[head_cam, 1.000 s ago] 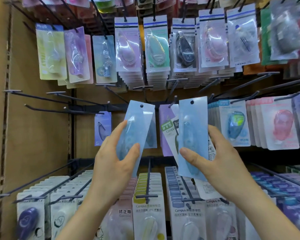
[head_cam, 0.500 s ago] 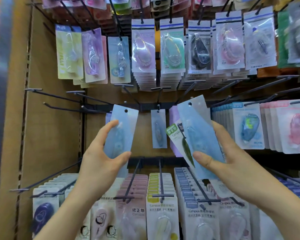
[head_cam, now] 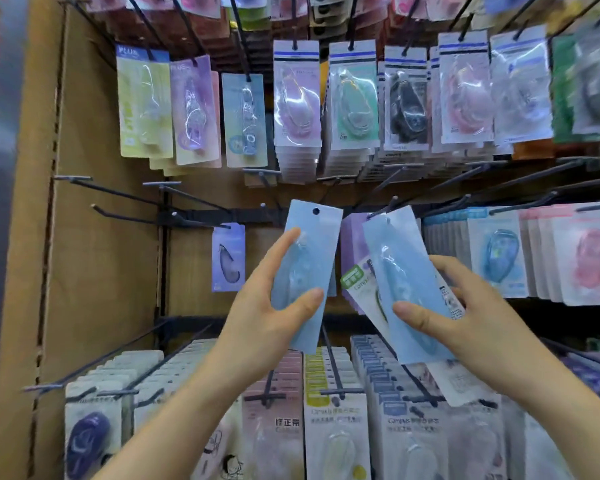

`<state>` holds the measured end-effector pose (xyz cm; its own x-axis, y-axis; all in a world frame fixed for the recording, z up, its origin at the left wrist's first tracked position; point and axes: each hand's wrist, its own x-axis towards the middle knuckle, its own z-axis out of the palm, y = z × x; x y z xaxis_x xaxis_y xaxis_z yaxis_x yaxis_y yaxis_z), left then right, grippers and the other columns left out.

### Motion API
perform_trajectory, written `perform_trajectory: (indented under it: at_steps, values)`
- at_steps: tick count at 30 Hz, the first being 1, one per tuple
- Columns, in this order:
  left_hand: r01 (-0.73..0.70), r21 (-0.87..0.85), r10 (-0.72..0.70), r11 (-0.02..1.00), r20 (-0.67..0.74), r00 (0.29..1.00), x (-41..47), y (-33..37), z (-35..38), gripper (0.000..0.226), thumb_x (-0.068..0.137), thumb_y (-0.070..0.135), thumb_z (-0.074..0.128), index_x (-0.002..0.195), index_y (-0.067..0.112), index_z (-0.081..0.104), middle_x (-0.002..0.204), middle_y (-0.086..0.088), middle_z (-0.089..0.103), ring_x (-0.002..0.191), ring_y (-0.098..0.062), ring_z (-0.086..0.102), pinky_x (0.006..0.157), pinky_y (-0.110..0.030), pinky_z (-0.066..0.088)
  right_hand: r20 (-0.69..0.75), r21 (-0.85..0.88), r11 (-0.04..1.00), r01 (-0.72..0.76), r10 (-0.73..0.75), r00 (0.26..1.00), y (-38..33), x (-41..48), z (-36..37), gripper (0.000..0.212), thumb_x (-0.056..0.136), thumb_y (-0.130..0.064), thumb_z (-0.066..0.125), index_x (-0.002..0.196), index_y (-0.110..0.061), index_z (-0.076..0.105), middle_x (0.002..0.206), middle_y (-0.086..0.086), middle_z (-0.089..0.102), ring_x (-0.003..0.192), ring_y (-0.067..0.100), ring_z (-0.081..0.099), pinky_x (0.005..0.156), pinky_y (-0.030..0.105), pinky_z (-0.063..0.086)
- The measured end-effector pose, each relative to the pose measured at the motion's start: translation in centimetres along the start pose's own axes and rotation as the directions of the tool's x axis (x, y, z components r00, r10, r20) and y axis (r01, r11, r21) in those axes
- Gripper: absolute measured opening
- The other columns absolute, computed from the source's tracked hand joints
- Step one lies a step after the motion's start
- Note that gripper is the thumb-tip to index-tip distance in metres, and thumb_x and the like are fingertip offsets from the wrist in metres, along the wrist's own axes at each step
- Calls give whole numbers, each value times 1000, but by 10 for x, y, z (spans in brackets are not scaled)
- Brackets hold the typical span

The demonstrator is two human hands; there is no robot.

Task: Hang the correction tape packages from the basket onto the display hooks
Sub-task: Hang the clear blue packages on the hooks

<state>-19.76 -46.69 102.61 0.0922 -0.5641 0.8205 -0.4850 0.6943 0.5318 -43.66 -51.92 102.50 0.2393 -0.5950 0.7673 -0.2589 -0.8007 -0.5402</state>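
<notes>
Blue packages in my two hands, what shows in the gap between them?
Head view: between left blue package and right blue package, a lilac package hanging behind and a white Campus package's green-labelled corner.

Behind the front blue package (head_cam: 402, 282) pinched in the right hand (head_cam: 471, 327), more packages fan out: a green-labelled one (head_cam: 355, 284) just left of the grip and a printed one (head_cam: 451, 304) just right of it. Both are mostly covered, and their small print is unreadable. The left hand (head_cam: 267, 320) covers the lower left of the single blue package (head_cam: 309, 258) it holds, and the blister there is too faint to make out. Up and right of both grips, the hanging packages (head_cam: 596, 81) blur and run off the edge.
</notes>
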Motion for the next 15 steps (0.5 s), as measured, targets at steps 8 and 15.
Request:
perform_trajectory:
  at_steps: [8,15]
  values:
    - [-37,125,31,991,48,998,15,4,24,74,92,34,67,149,50,24,140,20,47,125,-4,53,101,-40,51,-79,-18,999,-49,48,996,0,-8,0,55,61,-60,72,110,-42,55,99,-19,67,84,-12,61,58,5,47]
    - [27,122,-21,992,-45,999,6,-1,24,74,88,36,69,149,46,28,139,17,47,121,-10,56,97,-42,53,-76,-53,994,-92,88,993,-6,-10,-5,56,60,-64,67,111,-45,52,100,-22,64,82,-14,59,55,7,46]
